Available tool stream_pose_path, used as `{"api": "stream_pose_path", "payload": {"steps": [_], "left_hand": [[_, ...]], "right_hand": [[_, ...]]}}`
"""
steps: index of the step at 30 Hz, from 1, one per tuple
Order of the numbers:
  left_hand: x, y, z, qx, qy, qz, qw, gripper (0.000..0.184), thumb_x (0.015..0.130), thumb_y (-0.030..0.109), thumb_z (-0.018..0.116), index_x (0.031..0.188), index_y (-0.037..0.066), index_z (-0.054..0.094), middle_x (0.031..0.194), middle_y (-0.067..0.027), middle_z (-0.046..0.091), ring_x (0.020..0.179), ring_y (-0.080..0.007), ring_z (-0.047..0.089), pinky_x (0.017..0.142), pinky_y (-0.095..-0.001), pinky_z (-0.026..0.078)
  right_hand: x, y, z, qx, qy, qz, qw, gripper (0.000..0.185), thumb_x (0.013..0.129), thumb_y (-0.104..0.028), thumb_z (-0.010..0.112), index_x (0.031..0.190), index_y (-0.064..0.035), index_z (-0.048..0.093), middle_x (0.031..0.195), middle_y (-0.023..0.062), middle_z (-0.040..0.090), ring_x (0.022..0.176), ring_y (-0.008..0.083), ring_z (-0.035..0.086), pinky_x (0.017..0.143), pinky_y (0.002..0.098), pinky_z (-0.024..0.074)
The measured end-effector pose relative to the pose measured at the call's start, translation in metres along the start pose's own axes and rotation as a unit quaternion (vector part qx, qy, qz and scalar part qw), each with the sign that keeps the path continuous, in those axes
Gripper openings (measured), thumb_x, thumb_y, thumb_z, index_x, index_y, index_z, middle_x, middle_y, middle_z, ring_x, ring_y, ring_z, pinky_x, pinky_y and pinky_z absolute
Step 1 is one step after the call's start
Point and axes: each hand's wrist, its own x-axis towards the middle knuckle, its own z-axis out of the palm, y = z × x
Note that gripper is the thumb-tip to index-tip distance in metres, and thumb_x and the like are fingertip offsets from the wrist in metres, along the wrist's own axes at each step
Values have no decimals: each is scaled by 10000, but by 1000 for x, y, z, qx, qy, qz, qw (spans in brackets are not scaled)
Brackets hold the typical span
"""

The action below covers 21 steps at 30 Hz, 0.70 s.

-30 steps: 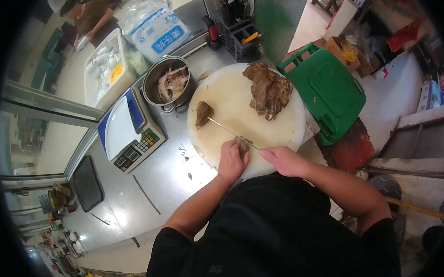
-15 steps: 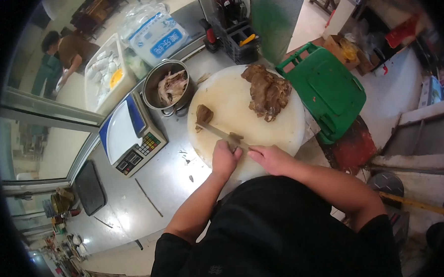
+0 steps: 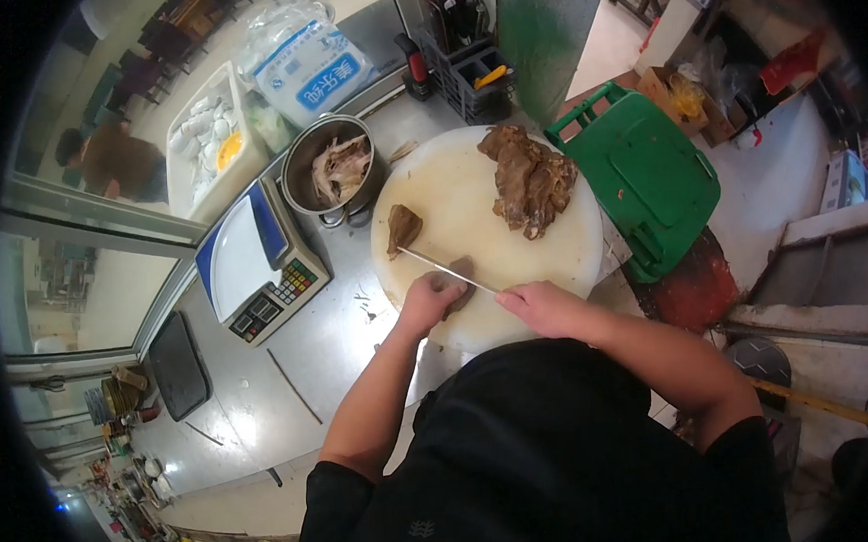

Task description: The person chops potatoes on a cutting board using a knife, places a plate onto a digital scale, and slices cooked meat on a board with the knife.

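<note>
My right hand (image 3: 542,307) is wrapped round the handle of a knife (image 3: 444,268), whose blade reaches left across the round white cutting board (image 3: 450,193). My left hand (image 3: 428,302) grips a brown piece of cooked meat (image 3: 459,299) on the board's near side, its fingers partly hidden. The blade crosses over this piece; whether it touches is unclear. Close to the knife tip lies a smaller chunk of meat (image 3: 404,228). Farther back on the board rests a large heap of brown meat (image 3: 530,184).
Left of the board are a steel pot (image 3: 293,180) holding pale meat and a digital scale (image 3: 260,269). A green lidded bin (image 3: 638,185) stands at the right. Behind are a black tool basket (image 3: 472,85) and a white tub (image 3: 204,179). A person (image 3: 124,163) is beyond the window.
The knife's blade has turned, showing a thinner edge-on line. More of the gripped meat shows beside my left hand, which has shifted slightly left. The person beyond the window has bent lower.
</note>
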Motion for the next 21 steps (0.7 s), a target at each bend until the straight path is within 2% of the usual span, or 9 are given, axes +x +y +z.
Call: {"api": "stream_pose_path", "payload": {"steps": [2, 5, 7, 9, 13, 15, 16, 19, 21], "left_hand": [[-6, 14, -3, 16, -22, -78, 997, 473, 808, 111, 778, 1195, -83, 586, 1019, -130, 681, 864, -178, 649, 755, -303, 530], [-2, 0, -4, -45, -22, -82, 995, 515, 789, 90, 792, 1220, -83, 570, 1041, -135, 674, 873, -186, 652, 744, -304, 532], [-6, 4, -6, -46, -26, -88, 995, 521, 786, 87, 794, 1226, -74, 567, 1055, -131, 670, 883, -188, 651, 757, -302, 532], [-11, 1, -14, -48, -30, -94, 994, 528, 783, 83, 796, 1233, -65, 563, 1069, -127, 665, 892, -189, 651, 770, -299, 532], [-36, 0, -43, -164, -77, -58, 982, 547, 742, 37, 796, 1244, 8, 579, 1115, -77, 658, 996, -187, 631, 864, -314, 514], [-47, 0, -51, -206, -109, -16, 972, 600, 727, -1, 783, 1283, 61, 567, 1176, -48, 639, 1100, -187, 598, 956, -329, 484], [-51, -2, -53, -207, -105, -16, 973, 600, 727, -1, 783, 1283, 61, 567, 1176, -48, 639, 1100, -187, 598, 956, -329, 484], [-60, 2, -53, -240, -98, 15, 966, 629, 690, -33, 789, 1272, 61, 572, 1188, -50, 641, 1105, -194, 603, 982, -337, 468], [-65, 7, -50, -278, -106, 23, 955, 631, 664, -47, 795, 1248, 58, 580, 1179, -41, 642, 1105, -196, 601, 994, -335, 458]], "right_hand": [[-1, 3, -1, 7, 2, -4, 1000, 514, 1011, -457, 442, 1039, 10, 656, 969, 262, 670, 937, 425, 646, 838, 465, 492], [-3, 1, -3, 32, 10, -4, 999, 519, 1014, -459, 438, 1012, 12, 656, 929, 263, 667, 913, 435, 642, 828, 467, 492], [-1, -6, -11, -8, -32, 63, 997, 523, 1017, -463, 433, 1014, 8, 660, 915, 262, 669, 905, 431, 645, 825, 464, 493], [-4, -7, -10, -11, -18, 45, 999, 524, 1017, -464, 434, 1010, 10, 660, 918, 260, 670, 902, 428, 647, 824, 462, 495], [-1, 8, 3, 10, 41, -29, 999, 525, 1015, -462, 440, 1011, 15, 660, 936, 256, 674, 900, 426, 647, 824, 457, 501], [-3, 2, -3, 1, 24, -4, 1000, 519, 1013, -457, 445, 1023, 15, 661, 945, 256, 674, 906, 426, 646, 827, 455, 501], [-4, -3, -7, -9, 12, 24, 1000, 513, 1011, -451, 449, 1034, 15, 662, 954, 257, 675, 912, 426, 645, 829, 453, 502], [-7, -7, -8, -54, 35, 19, 998, 502, 1007, -445, 461, 1116, 7, 653, 960, 250, 679, 913, 414, 653, 830, 446, 502], [-6, 4, -5, -17, 50, -4, 999, 493, 1003, -447, 468, 1112, -3, 652, 949, 241, 682, 902, 413, 654, 823, 449, 504]]}}
